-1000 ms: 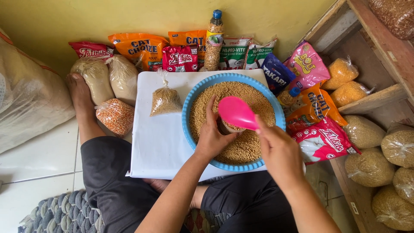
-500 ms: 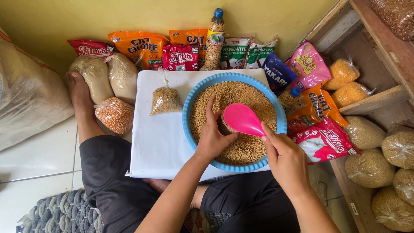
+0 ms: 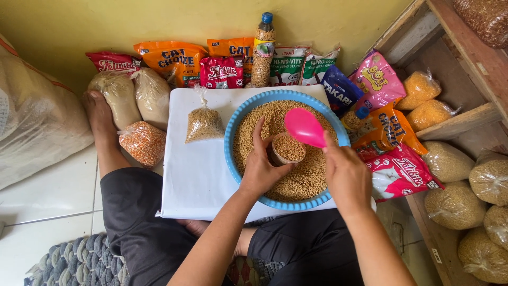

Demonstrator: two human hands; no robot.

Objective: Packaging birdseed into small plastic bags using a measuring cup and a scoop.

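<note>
A round blue basin [image 3: 230,139] full of small tan pellets stands on a white board [image 3: 196,180] across my lap. My left hand [image 3: 260,170] grips a small cup [image 3: 288,148] set in the pellets; the cup is filled to the brim. My right hand [image 3: 346,177] holds a pink plastic scoop [image 3: 305,127] by its handle, its bowl turned back-up just right of the cup. A small tied clear bag of pellets [image 3: 203,123] lies on the board left of the basin.
Colourful feed packets [image 3: 174,61] and a pellet-filled bottle [image 3: 263,50] line the yellow wall. Clear bags of grain [image 3: 143,142] lie by my left foot. A wooden shelf [image 3: 459,121] with more bags stands right. A large sack [image 3: 37,122] lies left.
The pink scoop has swung right and clear of the cup, which now shows full of pellets. My left hand has stayed on the cup.
</note>
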